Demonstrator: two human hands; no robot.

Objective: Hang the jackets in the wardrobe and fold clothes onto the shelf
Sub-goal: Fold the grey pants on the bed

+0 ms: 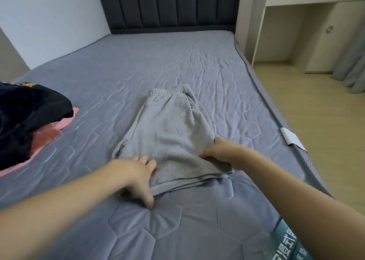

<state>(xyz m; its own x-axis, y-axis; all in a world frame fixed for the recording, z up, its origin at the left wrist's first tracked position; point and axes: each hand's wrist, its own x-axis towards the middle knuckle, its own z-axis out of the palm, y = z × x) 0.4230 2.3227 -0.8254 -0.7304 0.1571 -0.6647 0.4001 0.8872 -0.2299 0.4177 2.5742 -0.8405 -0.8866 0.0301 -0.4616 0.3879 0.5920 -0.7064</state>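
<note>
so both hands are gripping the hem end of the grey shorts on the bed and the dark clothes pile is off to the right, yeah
Not quite. The head view shows the dark clothes pile off to the left, not the right. The rest holds: the left hand and the right hand both grip the hem end of the grey shorts on the bed.

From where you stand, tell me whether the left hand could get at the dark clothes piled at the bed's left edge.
Probably yes. The left hand grips the near hem of the grey shorts, and only bare mattress lies between it and the dark pile. It would have to let go of the hem first.
</note>
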